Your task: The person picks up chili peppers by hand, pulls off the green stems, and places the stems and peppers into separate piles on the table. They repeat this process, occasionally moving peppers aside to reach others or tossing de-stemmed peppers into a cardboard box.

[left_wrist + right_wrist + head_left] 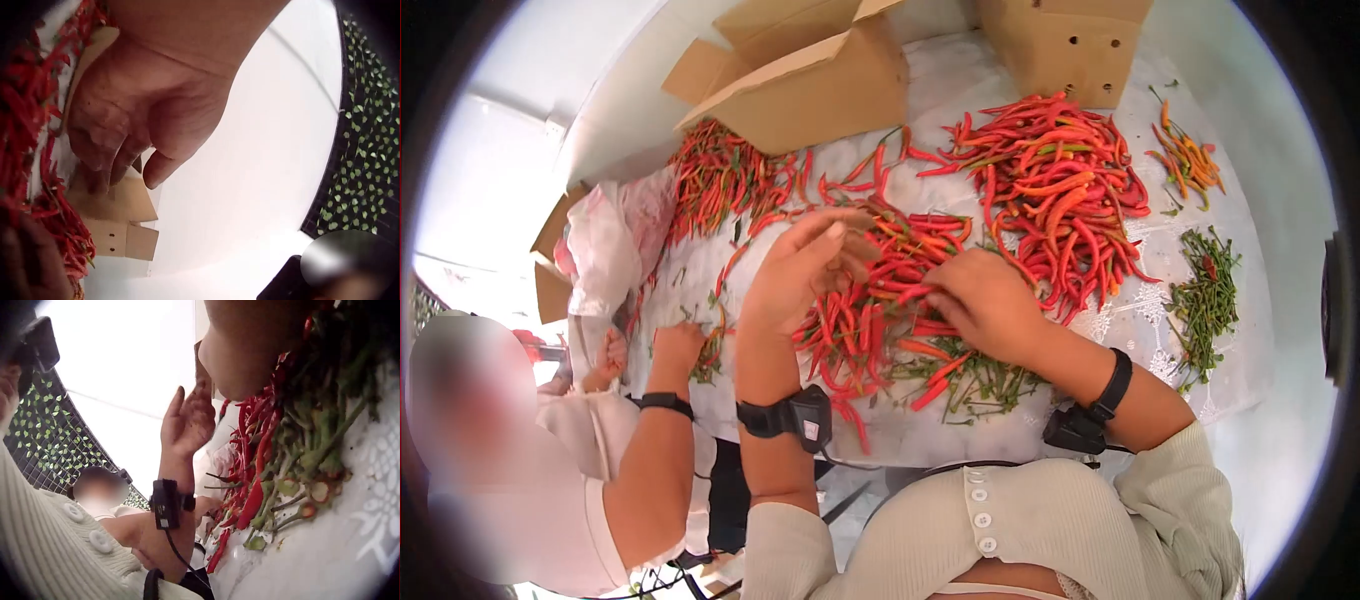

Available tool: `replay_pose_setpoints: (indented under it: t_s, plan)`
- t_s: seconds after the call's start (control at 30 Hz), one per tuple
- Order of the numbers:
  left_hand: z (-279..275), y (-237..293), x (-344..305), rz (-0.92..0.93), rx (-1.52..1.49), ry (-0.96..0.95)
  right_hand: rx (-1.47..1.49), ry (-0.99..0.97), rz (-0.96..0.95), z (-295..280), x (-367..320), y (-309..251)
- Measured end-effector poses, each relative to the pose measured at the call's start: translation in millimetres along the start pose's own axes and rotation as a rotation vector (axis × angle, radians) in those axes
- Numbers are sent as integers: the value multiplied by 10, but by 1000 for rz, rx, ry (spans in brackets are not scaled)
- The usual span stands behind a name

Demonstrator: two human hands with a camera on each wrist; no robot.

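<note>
So the middle pile of chillies (870,320) sits right in front of the person on the white cloth (1100,410), close enough for both hands to work it. The left hand (800,270) hovers just above that pile, fingers loose and apart, holding nothing as far as I can see. The right hand (985,300) rests on the pile with its fingertips dug in among the red ones. Whether it's actually pinching one I can't tell, the wrist view is too close. Loose stems (980,385) lie just beside that hand. The big pile (1060,200), small orange heap (1185,160) and green stems (1205,300) are kept well apart, looks like sorting by kind to me. A cardboard box (800,80) lies open behind
</note>
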State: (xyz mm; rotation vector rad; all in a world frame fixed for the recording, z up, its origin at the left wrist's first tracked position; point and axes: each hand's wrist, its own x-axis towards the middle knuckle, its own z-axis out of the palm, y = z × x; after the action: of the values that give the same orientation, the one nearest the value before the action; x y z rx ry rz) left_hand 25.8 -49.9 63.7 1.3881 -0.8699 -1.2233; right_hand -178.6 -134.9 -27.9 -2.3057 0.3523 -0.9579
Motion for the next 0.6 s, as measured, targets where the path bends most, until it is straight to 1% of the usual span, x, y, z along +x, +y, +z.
replay_pose_setpoints:
  t_s: [0.1, 0.13, 0.2, 0.23, 0.27, 0.37, 0.47, 0.5, 0.6]
  plan:
    - [-172, -307, -187, 83, -117, 210, 7, 137, 36, 7, 39, -7]
    - [-175, -350, -202, 87, -125, 223, 11, 187, 56, 2, 53, -5]
    - [-139, -425, -211, 90, -136, 243, 88, 115, 163, -14, 53, -14]
    - [-129, -462, -201, 129, -158, 167, 142, 88, 213, -5, 49, -11]
    - [-96, -492, -193, 142, -145, 169, 196, 63, 264, 4, 41, -21]
    - [50, -599, -132, 167, -130, 150, 429, 11, 508, 10, 39, -177]
    - [281, -653, -121, 140, -153, 152, 701, 63, 580, 115, 47, -291]
    - [304, -611, -143, 135, -122, 56, 705, 35, 571, 107, 58, -326]
    - [282, -719, -161, 102, -109, 75, 614, 36, 504, 195, 17, -370]
